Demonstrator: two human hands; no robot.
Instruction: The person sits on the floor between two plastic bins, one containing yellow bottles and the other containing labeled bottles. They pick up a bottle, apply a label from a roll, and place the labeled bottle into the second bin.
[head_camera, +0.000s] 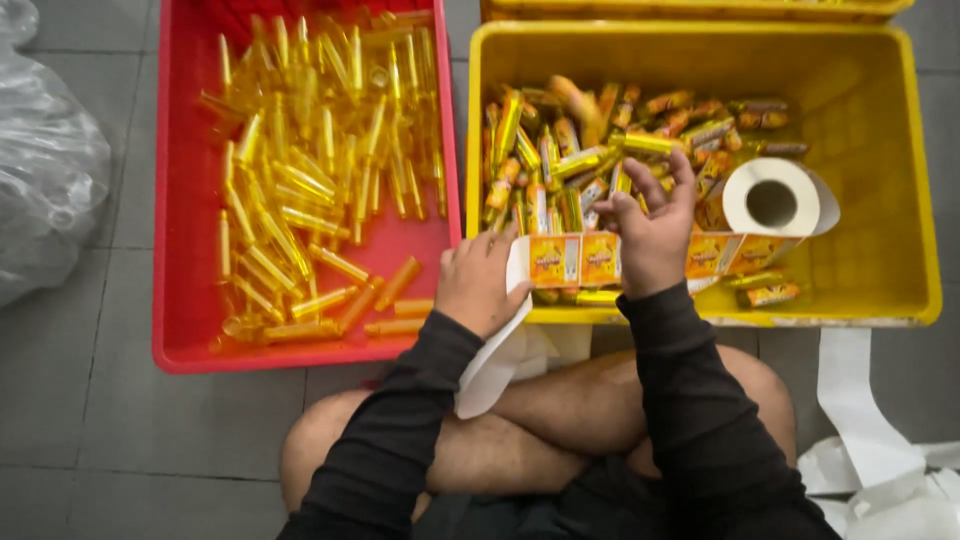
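My left hand (480, 283) grips the white backing strip of a label roll at the near rim of the yellow crate (900, 190). On the strip sit orange and yellow labels (575, 260). My right hand (652, 232) holds a thin yellow tube (645, 145) against the strip, fingers curled around it. The label roll (775, 200) lies inside the yellow crate at the right, its strip running left to my hands. Many labelled tubes (560, 150) are piled in that crate.
A red crate (180, 200) on the left holds several bare clear yellow tubes (310, 170). Used white backing paper (860, 420) trails over the grey tiled floor at the right. A clear plastic bag (40, 160) lies far left. My crossed legs are below.
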